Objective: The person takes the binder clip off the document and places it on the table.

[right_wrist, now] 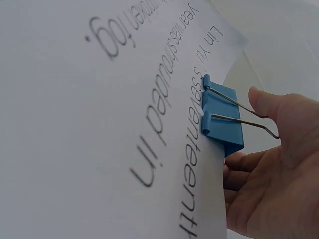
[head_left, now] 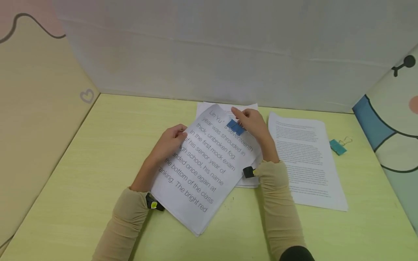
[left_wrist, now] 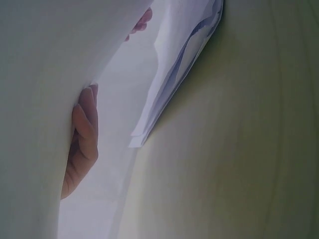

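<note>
My left hand [head_left: 170, 142] grips a tilted bundle of printed sheets [head_left: 196, 170] by its left edge, thumb on top. Large text covers the top sheet. At the bundle's upper edge sits a blue binder clip [right_wrist: 223, 117], its wire handle sticking outward. My right hand [right_wrist: 279, 164] is at this clip, thumb extended beyond the wire and other fingers loosely bent, partly hidden behind the paper. From under the bundle, the left wrist view shows the left fingers [left_wrist: 84, 129] against its back and a few right fingertips [left_wrist: 142, 22] farther off.
Beneath the raised bundle, another paper stack [head_left: 249, 184] lies on the yellow-green table [head_left: 81, 174]. A stack with small print [head_left: 303, 163] lies to the right, with a teal binder clip [head_left: 337, 147] beside it. A white wall [head_left: 196, 54] stands behind the table.
</note>
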`<state>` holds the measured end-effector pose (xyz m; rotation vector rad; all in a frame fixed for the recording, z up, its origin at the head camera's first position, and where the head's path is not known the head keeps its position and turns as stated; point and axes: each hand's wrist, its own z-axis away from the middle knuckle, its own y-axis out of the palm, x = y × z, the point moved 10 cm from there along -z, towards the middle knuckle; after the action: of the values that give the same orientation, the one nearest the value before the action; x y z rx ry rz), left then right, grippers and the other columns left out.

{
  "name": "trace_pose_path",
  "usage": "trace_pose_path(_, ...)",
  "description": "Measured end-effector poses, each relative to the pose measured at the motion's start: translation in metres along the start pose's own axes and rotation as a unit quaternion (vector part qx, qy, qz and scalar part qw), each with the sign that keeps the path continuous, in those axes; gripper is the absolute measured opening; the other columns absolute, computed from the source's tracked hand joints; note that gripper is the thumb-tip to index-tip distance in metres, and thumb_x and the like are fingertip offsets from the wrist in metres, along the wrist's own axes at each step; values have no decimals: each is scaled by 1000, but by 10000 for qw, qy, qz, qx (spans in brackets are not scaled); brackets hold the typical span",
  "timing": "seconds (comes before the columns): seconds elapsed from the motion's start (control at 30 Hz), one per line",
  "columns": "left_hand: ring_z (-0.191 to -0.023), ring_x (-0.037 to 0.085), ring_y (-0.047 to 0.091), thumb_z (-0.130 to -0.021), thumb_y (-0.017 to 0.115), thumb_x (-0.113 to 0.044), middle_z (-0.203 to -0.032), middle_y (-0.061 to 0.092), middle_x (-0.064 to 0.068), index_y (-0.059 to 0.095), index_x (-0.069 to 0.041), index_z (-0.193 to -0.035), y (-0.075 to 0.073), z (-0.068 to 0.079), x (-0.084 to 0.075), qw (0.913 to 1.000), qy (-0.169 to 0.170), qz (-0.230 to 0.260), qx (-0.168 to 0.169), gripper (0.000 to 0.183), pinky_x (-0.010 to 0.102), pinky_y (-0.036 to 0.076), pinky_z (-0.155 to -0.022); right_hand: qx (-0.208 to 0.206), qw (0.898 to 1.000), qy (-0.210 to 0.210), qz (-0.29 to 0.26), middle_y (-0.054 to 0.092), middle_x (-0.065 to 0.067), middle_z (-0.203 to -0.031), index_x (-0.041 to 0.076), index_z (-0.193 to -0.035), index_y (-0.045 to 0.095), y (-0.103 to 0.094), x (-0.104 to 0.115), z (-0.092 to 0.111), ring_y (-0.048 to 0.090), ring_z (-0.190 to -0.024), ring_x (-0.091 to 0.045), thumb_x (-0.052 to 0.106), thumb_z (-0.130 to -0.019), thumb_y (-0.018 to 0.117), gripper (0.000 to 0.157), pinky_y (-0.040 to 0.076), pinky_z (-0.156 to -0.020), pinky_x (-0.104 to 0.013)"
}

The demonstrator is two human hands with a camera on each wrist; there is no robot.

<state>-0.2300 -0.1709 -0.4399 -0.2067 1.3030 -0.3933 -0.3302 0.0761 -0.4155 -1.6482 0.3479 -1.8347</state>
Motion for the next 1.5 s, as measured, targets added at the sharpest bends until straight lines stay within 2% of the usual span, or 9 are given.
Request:
trace_pose_path(0.27, -64, 24, 64, -110, 47, -16, -87, 65, 13, 64, -5, -116, 7, 0, -4, 9999, 119, 10, 79, 21, 30, 52, -53, -693, 9960, 382, 408, 64, -12, -83, 0, -87, 66, -10, -6, 2, 57, -76, -24, 60, -106, 40, 68, 44, -72, -32)
trace_pose_path(0.5, -64, 23, 61, -109, 47, -14, -85, 64, 11, 65, -4, -114, 9, 1, -8, 9994, 282, -189, -10, 21, 30, 50, -55, -972, 9903, 598, 789, 54, -10, -73, 7, -77, 55, -11, -10, 3, 50, -68, -24, 63, -108, 24, 71, 36, -62, -34)
trace_pose_path(0.63, -64, 24, 62, -109, 48, -14, -85, 64, 11, 65, -5, -114, 11, 1, -10, 9991, 376, -180, 8, 21, 30, 50, -54, -1110, 9853, 709, 1090, 62, -18, -84, 3, -81, 58, -13, -10, 4, 55, -76, -30, 62, -108, 17, 77, 42, -67, -39)
trace_pose_path(0.77, -64, 24, 62, -109, 48, -14, -84, 65, 10, 66, -6, -113, 13, 1, -11, 9989, 422, -217, 19, 20, 30, 50, -54, -1156, 9805, 762, 1393, 69, -26, -110, -4, -101, 69, -14, -11, 3, 63, -94, -38, 62, -108, 13, 87, 49, -83, -50)
trace_pose_path(0.83, -64, 24, 63, -109, 48, -15, -84, 65, 10, 66, -6, -113, 13, 1, -11, 9988, 423, -239, 33, 20, 31, 51, -54, -1190, 9785, 781, 1490, 69, -27, -111, -5, -101, 69, -15, -12, 3, 64, -95, -40, 62, -108, 12, 88, 49, -83, -51)
trace_pose_path(0.93, -64, 24, 63, -109, 48, -14, -84, 66, 10, 66, -6, -114, 13, 1, -11, 9988, 429, -230, 42, 20, 31, 51, -55, -1330, 9766, 719, 1528, 68, -24, -94, -1, -84, 64, -16, -11, 3, 62, -83, -36, 60, -109, 12, 84, 47, -71, -45)
trace_pose_path(1.07, -64, 24, 62, -109, 48, -14, -84, 65, 9, 66, -6, -113, 12, 1, -11, 9986, 477, -213, 36, 20, 31, 51, -55, -1542, 9760, 456, 1471, 51, -11, -65, 8, -65, 45, -18, -8, 3, 48, -61, -25, 55, -110, 19, 71, 33, -55, -34)
trace_pose_path(1.27, -64, 24, 63, -109, 47, -15, -84, 65, 10, 65, -5, -114, 13, 2, -10, 9990, 407, -174, 82, 21, 30, 51, -54, -2210, 9691, 205, 1074, 36, -2, -53, 11, -57, 39, -30, -8, 7, 38, -53, -21, 44, -111, 36, 63, 27, -52, -34)
trace_pose_path(1.5, -68, 25, 64, -110, 46, -16, -91, 64, 13, 64, -5, -120, -1, 2, -3, 9996, 42, -222, -183, 23, 30, 53, -57, -3530, 9354, -166, -140, 34, 4, -51, 15, -52, 36, -59, -12, 20, 30, -49, -13, 29, -108, 49, 59, 17, -47, -28)
